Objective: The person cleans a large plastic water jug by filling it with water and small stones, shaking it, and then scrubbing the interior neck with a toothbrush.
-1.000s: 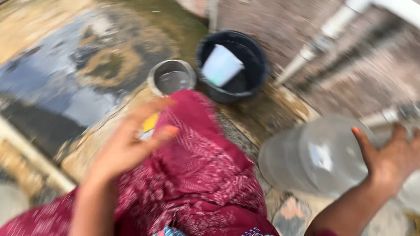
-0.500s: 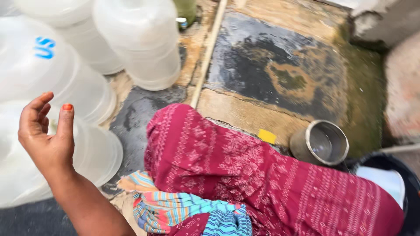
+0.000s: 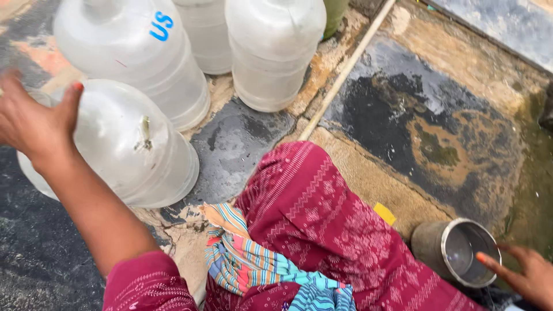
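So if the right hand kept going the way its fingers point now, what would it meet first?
Most likely the metal cup. The right hand sits at the lower right with its fingers aimed left, a fingertip already at the cup's rim. Whether it touches the rim yet is hard to tell.

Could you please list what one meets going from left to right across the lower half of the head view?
Left hand → clear jug lying on its side → striped cloth → small yellow piece → metal cup → right hand.
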